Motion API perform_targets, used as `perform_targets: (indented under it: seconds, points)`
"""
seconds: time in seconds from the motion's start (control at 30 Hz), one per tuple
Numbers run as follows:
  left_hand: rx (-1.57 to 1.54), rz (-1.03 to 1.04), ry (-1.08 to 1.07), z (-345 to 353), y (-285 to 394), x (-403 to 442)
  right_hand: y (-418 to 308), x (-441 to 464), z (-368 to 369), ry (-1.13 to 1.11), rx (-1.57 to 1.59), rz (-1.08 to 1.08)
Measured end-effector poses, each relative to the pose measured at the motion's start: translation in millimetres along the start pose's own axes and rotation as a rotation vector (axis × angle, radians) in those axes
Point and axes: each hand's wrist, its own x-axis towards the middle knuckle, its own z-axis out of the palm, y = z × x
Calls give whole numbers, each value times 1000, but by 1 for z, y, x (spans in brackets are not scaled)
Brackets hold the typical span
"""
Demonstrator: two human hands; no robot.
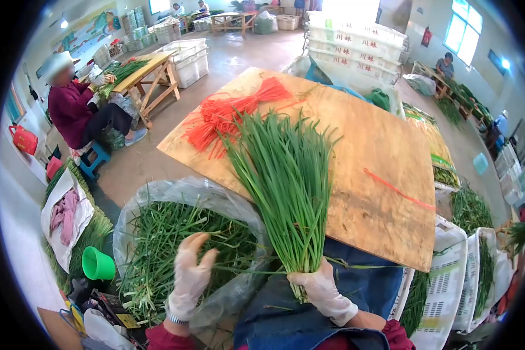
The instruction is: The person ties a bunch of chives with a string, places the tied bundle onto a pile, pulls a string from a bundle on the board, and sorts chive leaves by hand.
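Note:
A thick bunch of garlic chives (286,181) is gripped near its pale stem ends by my gloved right hand (322,291). The bunch's green leaf tips rest on the wooden table (385,146). Over a clear plastic bag (157,189) full of loose green leaves (151,248), my gloved left hand (191,274) is raised with fingers apart, holding nothing that I can see. A few stray leaves stretch between the bag and the bunch. Behind the bunch lies a pile of red ties (230,114), and a single red tie (399,189) is on the table's right side.
White crates (446,280) with greens stand at the right. Stacked white crates (356,46) are behind the table. A green bucket (98,263) sits at the left. A seated person (76,108) handles greens at another wooden table (143,70). Other people sit farther back.

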Motion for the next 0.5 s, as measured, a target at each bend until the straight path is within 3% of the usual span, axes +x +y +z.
perform_targets:
  seconds: [0.07,0.27,0.33,0.4,0.5]
  points:
    - [-129,-108,-146,19,24,15,-7,-1,-1,-28,-5,30]
    - [-314,-35,-186,43,66,17,-18,-3,-13,-95,120,173]
    - [-60,312,-9,37,76,5,-22,-2,-12,-109,173,201]
    - [84,447,-79,31,77,1,-25,-1,-10,-102,199,219]
    - [315,407,-350,46,64,3,-25,3,-5,-135,236,222]
